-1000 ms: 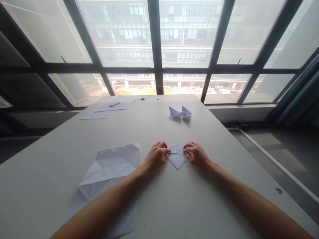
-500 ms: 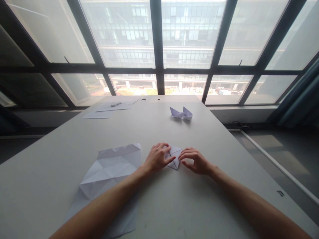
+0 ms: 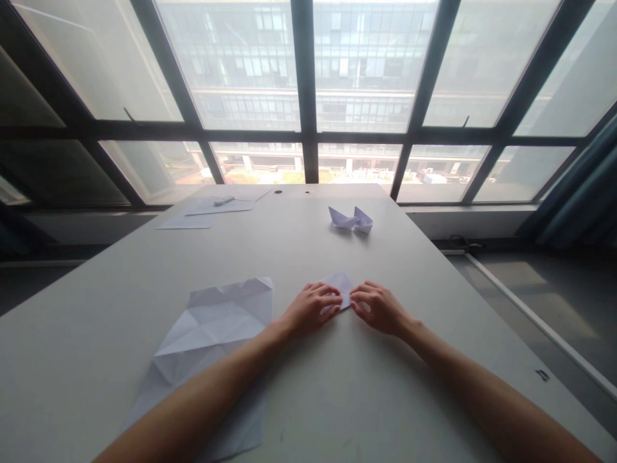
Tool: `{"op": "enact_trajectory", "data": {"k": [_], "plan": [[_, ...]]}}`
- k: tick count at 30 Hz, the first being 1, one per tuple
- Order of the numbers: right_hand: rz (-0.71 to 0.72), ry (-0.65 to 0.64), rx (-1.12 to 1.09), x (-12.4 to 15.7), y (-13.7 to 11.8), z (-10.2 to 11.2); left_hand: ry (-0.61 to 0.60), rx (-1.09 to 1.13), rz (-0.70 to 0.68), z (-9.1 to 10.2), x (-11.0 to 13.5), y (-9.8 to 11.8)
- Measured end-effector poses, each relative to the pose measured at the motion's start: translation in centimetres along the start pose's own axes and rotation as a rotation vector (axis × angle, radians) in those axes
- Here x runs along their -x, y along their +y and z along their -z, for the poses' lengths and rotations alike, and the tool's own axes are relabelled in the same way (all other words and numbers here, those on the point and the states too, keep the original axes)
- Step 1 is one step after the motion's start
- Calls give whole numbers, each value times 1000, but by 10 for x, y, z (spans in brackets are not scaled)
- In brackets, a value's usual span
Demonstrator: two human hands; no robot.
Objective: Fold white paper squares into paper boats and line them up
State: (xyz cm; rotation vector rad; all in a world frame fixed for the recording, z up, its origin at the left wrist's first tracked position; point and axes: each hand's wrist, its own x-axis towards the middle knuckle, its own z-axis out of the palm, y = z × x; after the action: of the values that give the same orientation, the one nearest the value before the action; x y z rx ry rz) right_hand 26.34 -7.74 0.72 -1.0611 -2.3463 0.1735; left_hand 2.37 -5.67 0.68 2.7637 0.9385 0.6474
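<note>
A small folded piece of white paper [image 3: 340, 283] lies on the table between my hands. My left hand [image 3: 312, 307] is closed at its left side, fingertips and thumb on the near-left part of the paper. My right hand [image 3: 376, 307] pinches its right edge, fingers curled and thumb underneath. The fingers cover much of the paper's lower half. A larger creased white sheet [image 3: 212, 328] is spread out to the left, partly under my left forearm. Beyond my hands sits a folded paper boat [image 3: 343, 220] shape with two raised points.
At the far left of the white table [image 3: 424, 386] lie flat paper sheets [image 3: 193, 217] with a small white object [image 3: 223, 200] on top. Large windows rise past the far edge. A dark mark [image 3: 542, 374] shows near the right edge.
The small folded paper has been turned or refolded, its point now facing away. My right hand has closed on its right edge, and my left fingers have drawn in.
</note>
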Motion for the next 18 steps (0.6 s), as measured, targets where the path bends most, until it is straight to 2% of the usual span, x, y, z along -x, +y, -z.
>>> {"op": "enact_trajectory", "data": {"k": [4,10,15,18], "plan": [[-3,-3,-20,1,1,0,-17,55,-15,1,0,2],[-18,113,-27,2,14,-2,-70,256,-75,5,0,1],[-82,13,17,3,21,-4,-36,253,-73,2,-2,0],[-137,21,41,3,20,-3,-11,181,-42,-3,-2,-5]]}}
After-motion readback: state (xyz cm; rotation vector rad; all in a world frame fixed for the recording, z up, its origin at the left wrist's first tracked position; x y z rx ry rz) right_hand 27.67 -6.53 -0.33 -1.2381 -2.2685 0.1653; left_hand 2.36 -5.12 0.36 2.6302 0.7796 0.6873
